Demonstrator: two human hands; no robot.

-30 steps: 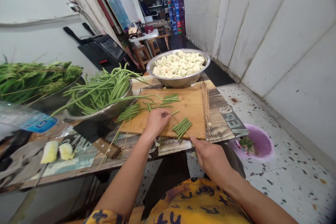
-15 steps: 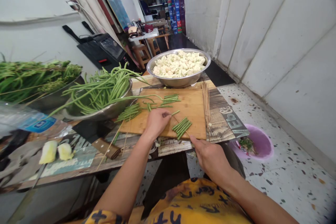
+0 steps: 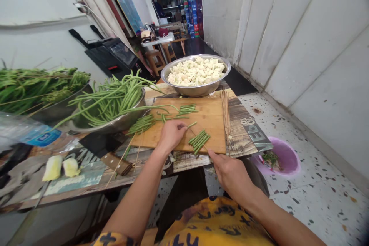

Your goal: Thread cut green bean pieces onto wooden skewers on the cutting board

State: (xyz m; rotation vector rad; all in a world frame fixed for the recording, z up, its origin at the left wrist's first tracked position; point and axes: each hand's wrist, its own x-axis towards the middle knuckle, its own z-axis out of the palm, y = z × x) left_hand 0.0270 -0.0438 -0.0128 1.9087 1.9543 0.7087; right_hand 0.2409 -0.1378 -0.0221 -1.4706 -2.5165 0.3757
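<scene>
Over the wooden cutting board (image 3: 161, 135), my left hand (image 3: 172, 134) pinches a short piece of green bean (image 3: 191, 124). My right hand (image 3: 227, 167), at the board's front edge, is closed on the end of a thin wooden skewer (image 3: 205, 147). Several cut bean pieces (image 3: 199, 141) sit side by side on that skewer, and its tip points toward my left hand. Farther back on the board lie loose cut beans (image 3: 187, 108). A row of skewered beans (image 3: 142, 123) rests at the board's left edge.
A steel bowl of cauliflower (image 3: 196, 71) stands behind the board. Bare skewers (image 3: 226, 113) lie along its right side. To the left are a bowl of long beans (image 3: 115, 100), leafy greens (image 3: 34, 88) and a cleaver (image 3: 112, 155). A pink bucket (image 3: 291, 157) stands on the floor.
Almost nothing differs. Both hands, the bean piece and the skewer hold nearly the same positions, with only a slight shift of the view.
</scene>
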